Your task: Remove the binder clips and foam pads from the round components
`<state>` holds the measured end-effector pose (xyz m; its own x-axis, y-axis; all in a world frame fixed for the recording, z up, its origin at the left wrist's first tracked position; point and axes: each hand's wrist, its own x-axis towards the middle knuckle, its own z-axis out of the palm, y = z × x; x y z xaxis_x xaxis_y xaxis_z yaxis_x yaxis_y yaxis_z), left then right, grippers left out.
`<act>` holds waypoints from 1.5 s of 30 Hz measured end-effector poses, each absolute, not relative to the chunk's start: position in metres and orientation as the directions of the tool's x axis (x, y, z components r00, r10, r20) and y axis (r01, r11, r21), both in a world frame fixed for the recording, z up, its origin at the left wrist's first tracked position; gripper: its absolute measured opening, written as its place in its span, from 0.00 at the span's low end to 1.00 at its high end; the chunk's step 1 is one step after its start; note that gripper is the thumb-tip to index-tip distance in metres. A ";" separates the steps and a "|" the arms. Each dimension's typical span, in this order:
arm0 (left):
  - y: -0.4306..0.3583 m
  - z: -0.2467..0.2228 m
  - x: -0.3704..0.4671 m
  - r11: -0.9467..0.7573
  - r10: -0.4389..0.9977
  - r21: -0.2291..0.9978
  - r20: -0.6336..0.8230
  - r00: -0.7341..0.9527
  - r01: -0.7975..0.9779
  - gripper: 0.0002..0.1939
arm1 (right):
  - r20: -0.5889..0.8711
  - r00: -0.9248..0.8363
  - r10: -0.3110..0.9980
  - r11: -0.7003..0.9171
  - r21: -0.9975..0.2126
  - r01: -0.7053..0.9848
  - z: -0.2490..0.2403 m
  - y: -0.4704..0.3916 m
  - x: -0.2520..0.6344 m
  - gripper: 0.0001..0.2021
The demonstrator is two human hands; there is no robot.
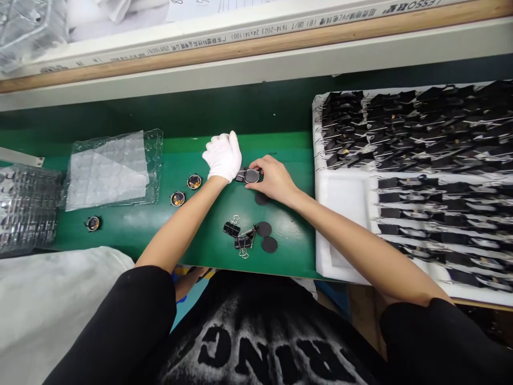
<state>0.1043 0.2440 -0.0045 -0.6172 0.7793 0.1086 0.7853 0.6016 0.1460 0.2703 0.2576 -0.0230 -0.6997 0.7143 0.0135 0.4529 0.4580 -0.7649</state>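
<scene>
My right hand [274, 179] is bare and pinches a round watch case [251, 176] with a dark grey face and silvery rim. A black binder clip [241, 175] sits at the left side of that case. My left hand [223, 156], in a white glove, is beside the clip with its fingers curled in; whatever they hold is hidden. Under my right hand lies a black disc [262, 198], partly covered. Nearer to me are loose binder clips [242, 243] and two more black discs [269, 244]. Watch cases with orange-gold insides [194, 182] lie left of my gloved hand.
A white foam tray [344, 200] with rows of black strapped pieces [433, 125] fills the right side. Clear plastic trays [154, 166] lie at the left, some stacked [28, 208]. A shelf edge [256, 40] crosses above the green bench [208, 224]. Another person's white sleeve [60, 299] is at lower left.
</scene>
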 end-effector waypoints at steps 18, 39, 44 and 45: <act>0.245 -0.006 0.106 0.600 0.779 0.133 0.129 -0.614 0.789 0.30 | -0.012 -0.670 0.742 0.468 -0.706 0.531 -0.024 0.256 0.263 0.21; 0.180 0.022 0.094 0.423 0.893 0.095 -0.213 -0.397 0.901 0.39 | -0.103 -0.845 0.525 0.549 -0.718 0.428 0.033 0.174 0.272 0.13; 0.170 0.022 0.094 0.414 0.896 0.121 -0.231 -0.380 0.902 0.40 | 0.000 -0.497 0.868 0.345 -0.721 0.602 0.036 0.241 0.294 0.14; 0.170 0.022 0.094 0.400 0.901 0.129 -0.235 -0.364 0.907 0.39 | -0.008 -0.418 0.908 0.292 -0.704 0.647 0.030 0.253 0.295 0.14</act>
